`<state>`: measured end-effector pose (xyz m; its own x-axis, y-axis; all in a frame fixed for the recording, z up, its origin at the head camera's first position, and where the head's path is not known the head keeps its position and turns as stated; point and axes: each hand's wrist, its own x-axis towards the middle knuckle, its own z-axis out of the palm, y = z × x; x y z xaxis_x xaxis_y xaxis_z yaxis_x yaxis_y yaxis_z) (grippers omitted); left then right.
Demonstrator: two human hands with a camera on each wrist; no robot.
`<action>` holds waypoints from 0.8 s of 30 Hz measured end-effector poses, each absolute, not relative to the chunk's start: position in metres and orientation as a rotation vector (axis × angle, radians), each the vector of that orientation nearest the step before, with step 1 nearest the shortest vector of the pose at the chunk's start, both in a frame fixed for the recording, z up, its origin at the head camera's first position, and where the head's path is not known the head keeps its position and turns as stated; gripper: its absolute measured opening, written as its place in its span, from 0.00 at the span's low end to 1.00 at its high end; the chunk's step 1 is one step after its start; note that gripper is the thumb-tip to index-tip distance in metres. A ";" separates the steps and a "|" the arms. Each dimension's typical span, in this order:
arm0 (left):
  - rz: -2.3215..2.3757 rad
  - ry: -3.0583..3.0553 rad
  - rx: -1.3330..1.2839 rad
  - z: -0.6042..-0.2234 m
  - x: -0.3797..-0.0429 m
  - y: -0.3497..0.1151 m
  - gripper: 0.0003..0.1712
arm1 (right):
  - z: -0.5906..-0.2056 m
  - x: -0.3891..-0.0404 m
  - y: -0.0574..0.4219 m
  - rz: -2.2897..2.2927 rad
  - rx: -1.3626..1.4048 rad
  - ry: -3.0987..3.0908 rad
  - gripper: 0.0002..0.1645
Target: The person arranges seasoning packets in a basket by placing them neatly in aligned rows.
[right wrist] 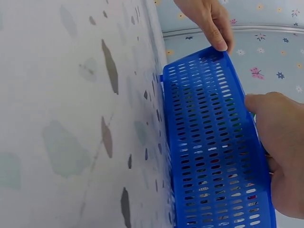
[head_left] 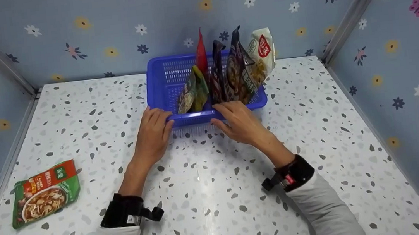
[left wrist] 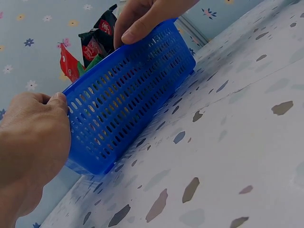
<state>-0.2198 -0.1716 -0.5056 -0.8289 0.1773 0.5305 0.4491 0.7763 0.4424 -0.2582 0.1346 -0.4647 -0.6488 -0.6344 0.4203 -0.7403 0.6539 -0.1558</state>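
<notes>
A blue plastic basket (head_left: 157, 80) with slotted walls stands at the back of the table. Several food pouches are upright in it: a green and yellow one (head_left: 193, 92), a red one (head_left: 201, 58), dark ones (head_left: 234, 68) and a white one (head_left: 263, 55) leaning at the right end. My left hand (head_left: 153, 135) grips the rim at the front left corner, thumb on the near side. Farther right, my right hand (head_left: 240, 124) holds the front rim, its fingers hooked inside and thumb outside. Both wrist views show the thumbs (left wrist: 135, 32) against the outer wall.
A green and red food pouch (head_left: 46, 193) lies flat on the speckled white table (head_left: 204, 219) at the left. Flower-patterned panels (head_left: 107, 31) enclose the table at the back and on both sides, the back one close behind the basket.
</notes>
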 end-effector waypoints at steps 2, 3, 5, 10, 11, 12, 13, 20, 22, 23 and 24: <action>-0.785 -2.507 -0.468 -0.506 -0.220 -0.171 0.19 | -0.467 -0.260 0.134 0.448 1.090 -2.524 0.27; -0.785 -2.510 -0.468 -0.505 -0.220 -0.171 0.19 | -0.468 -0.261 0.134 0.442 1.087 -2.509 0.25; -0.784 -2.511 -0.469 -0.505 -0.220 -0.171 0.19 | -0.470 -0.262 0.133 0.436 1.080 -2.477 0.23; -0.790 -2.510 -0.476 -0.506 -0.220 -0.172 0.19 | -0.473 -0.263 0.131 0.450 1.077 -2.425 0.20; -0.790 -2.510 -0.477 -0.506 -0.220 -0.173 0.19 | -0.474 -0.263 0.131 0.455 1.077 -2.424 0.20; -0.791 -2.510 -0.479 -0.506 -0.219 -0.173 0.19 | -0.474 -0.263 0.130 0.460 1.077 -2.425 0.20; -0.793 -2.510 -0.478 -0.507 -0.219 -0.173 0.19 | -0.475 -0.263 0.130 0.467 1.078 -2.425 0.21; -0.788 -2.544 -0.477 -0.504 -0.216 -0.173 0.19 | -0.475 -0.262 0.131 0.480 1.078 -2.427 0.20; -0.777 -2.555 -0.488 -0.500 -0.215 -0.174 0.20 | -0.474 -0.262 0.131 0.482 1.075 -2.425 0.20; -0.767 -2.560 -0.498 -0.498 -0.214 -0.175 0.20 | -0.473 -0.263 0.131 0.483 1.074 -2.423 0.20; -0.758 -2.564 -0.511 -0.497 -0.213 -0.176 0.21 | -0.473 -0.263 0.132 0.483 1.073 -2.421 0.20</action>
<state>-0.2134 -0.1761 -0.4968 -0.8457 0.2252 0.4838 0.4521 0.7840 0.4254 -0.2626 0.1315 -0.4732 -0.5985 -0.6035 0.5269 -0.7595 0.6367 -0.1333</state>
